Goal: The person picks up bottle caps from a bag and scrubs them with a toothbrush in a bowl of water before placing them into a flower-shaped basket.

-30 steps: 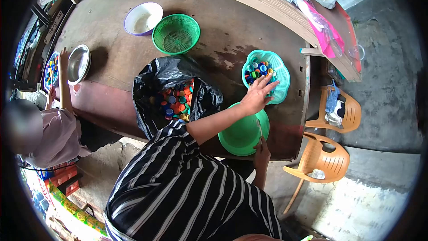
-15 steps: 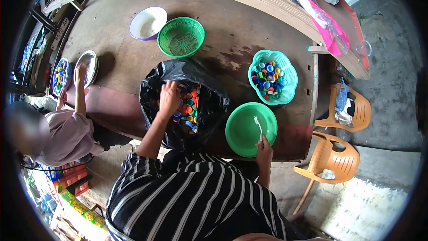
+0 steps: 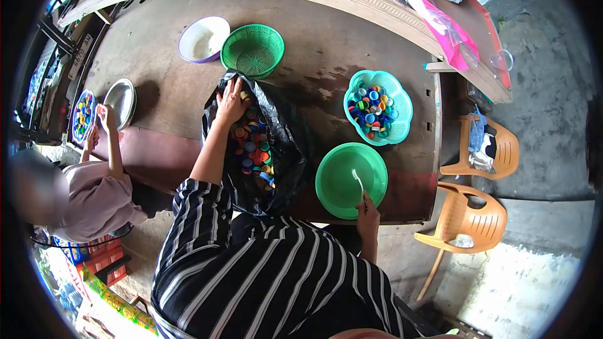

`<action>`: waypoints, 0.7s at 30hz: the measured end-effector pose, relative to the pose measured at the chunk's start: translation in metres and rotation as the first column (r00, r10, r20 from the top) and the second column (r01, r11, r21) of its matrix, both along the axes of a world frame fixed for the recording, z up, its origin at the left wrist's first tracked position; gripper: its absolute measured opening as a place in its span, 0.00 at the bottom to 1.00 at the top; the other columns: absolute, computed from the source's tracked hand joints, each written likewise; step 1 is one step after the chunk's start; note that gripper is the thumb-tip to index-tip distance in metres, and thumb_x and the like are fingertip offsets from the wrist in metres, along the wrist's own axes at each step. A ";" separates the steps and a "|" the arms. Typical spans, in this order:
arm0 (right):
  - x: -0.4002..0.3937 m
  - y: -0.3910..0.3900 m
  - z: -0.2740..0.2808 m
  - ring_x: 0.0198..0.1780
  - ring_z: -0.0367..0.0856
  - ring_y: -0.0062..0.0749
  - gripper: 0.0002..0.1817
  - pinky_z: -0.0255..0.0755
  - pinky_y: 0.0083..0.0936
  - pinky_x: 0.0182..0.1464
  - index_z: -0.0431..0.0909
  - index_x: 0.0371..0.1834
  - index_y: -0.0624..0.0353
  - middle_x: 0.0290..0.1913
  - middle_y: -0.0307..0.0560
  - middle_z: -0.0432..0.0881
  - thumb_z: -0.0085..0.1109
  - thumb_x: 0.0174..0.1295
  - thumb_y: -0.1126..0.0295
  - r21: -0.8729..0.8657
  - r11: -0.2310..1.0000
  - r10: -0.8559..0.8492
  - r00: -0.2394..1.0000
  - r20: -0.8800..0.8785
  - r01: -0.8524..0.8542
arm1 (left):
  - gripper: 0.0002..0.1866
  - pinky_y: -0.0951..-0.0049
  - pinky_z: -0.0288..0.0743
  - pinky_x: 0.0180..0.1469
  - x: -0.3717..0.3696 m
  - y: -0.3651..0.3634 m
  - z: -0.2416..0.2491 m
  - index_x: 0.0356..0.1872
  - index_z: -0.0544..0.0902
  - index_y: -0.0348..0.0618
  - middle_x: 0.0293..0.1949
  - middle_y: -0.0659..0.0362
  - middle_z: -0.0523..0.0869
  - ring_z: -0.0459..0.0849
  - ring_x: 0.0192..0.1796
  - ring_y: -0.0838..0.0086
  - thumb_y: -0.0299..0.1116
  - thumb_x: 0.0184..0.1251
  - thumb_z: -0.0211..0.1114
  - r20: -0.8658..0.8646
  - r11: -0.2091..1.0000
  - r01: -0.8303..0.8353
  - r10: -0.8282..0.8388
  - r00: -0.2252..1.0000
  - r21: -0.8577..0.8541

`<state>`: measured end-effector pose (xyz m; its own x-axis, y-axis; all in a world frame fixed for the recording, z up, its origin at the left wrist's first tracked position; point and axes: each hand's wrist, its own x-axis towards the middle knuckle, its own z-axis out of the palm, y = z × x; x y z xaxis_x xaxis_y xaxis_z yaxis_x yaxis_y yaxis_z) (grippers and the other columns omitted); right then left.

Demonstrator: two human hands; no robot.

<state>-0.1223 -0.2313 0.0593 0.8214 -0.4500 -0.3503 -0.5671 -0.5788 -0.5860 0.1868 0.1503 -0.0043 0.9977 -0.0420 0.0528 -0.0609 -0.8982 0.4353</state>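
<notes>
A black plastic bag stands open in front of me, filled with colourful bottle caps. Over the bag's far left side lies my left hand, its fingers spread at the opening by the rim; some fingertips are hard to make out. My right hand is closed around the handle of a white toothbrush. The brush head points over a green basin to the right of the bag. Behind that basin, a turquoise scalloped basket holds more caps.
A green strainer basket and a white bowl stand behind the bag. At left, another person works near a metal bowl and a tray of caps. Orange chairs stand right of the table.
My left hand has moved from above the caps to the bag's far left edge, and the bag's opening has shifted. The toothbrush stays in my right hand. The other person's hand left the metal bowl.
</notes>
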 end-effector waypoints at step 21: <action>0.006 0.016 0.009 0.52 0.78 0.51 0.21 0.69 0.38 0.54 0.71 0.61 0.59 0.53 0.60 0.78 0.50 0.65 0.68 -0.040 0.999 0.022 1.000 0.020 -0.021 | 0.17 0.57 0.72 0.48 -0.085 -0.039 -0.020 0.40 0.75 0.38 0.38 0.48 0.78 0.76 0.44 0.50 0.29 0.48 0.68 0.120 0.988 0.026 -0.008 0.993 -0.154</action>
